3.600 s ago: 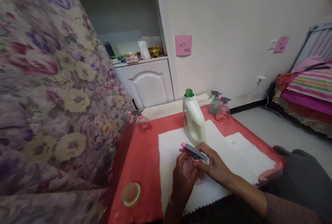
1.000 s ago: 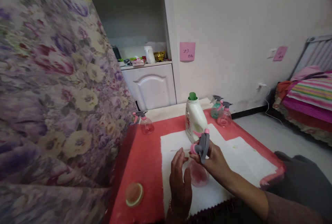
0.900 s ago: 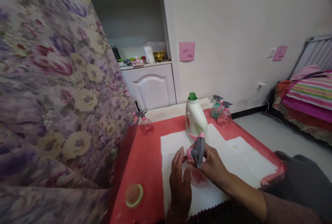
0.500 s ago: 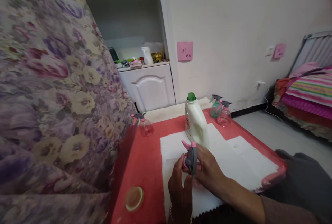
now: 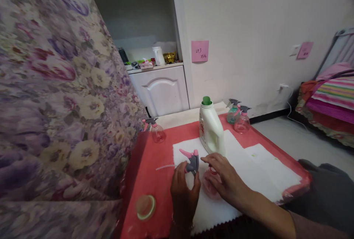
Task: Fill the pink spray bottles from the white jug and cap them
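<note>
My left hand is closed around a grey and pink spray head, tilted with its trigger pointing up and left. A thin clear dip tube sticks out from it to the left. To the right, my right hand holds a see-through pink spray bottle near its open neck; the fingers hide part of the bottle. Head and bottle are apart. Just beyond stands a large pale detergent jug with a green piece in its mouth.
A pink spray bottle stands at the table's far left; a green one and another pink one are far right. A round lid lies front left. White cloth covers part of the red table. A floral curtain hangs left.
The spray head has come off the bottle and moved left in my left hand, its dip tube now showing. My right hand has stayed with the bottle, whose neck is now uncovered.
</note>
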Tool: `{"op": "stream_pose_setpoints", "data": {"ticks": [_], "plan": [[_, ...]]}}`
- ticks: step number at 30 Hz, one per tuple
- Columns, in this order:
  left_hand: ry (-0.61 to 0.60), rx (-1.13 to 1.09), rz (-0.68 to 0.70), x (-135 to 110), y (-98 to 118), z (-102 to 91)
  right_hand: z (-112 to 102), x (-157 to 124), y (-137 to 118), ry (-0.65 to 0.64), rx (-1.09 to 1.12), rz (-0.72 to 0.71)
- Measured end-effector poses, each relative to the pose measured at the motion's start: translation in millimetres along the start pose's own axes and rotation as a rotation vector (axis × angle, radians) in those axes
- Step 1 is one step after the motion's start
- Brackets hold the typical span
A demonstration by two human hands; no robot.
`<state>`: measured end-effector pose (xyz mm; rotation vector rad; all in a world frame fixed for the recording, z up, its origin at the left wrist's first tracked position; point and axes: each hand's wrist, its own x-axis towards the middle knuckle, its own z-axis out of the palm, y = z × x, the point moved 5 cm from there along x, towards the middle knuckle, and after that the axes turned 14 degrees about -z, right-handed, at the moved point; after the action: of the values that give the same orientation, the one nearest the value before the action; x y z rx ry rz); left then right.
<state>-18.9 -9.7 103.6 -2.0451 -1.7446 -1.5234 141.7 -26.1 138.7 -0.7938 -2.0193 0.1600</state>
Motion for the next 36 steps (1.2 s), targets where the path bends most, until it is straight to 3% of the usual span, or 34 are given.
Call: {"op": "stream_pose_setpoints", "data": {"ticks": [4,9,15,26,32,36], "plan": [[-0.078,0.241,-0.084,5,-23,13.1,-20,-4,3,0.068,-0.047,0.011],[-0.280,0.592,-0.249,-2,-46,29.4,-37,-10,11,0.087,-0.055,0.057],[-0.380,0.755,-0.282,-4,-53,38.8,-50,-19,29,0.118,-0.067,0.085],[-0.374,0.773,-0.216,-8,-54,44.2,-78,-21,93,0.224,-0.003,0.349],[-0.341,0.702,-0.192,-4,-49,35.5,-58,-16,138,0.327,0.124,0.478],[-0.300,0.357,-0.153,-2,-37,33.0,-35,-17,152,0.332,0.224,0.523]]}}
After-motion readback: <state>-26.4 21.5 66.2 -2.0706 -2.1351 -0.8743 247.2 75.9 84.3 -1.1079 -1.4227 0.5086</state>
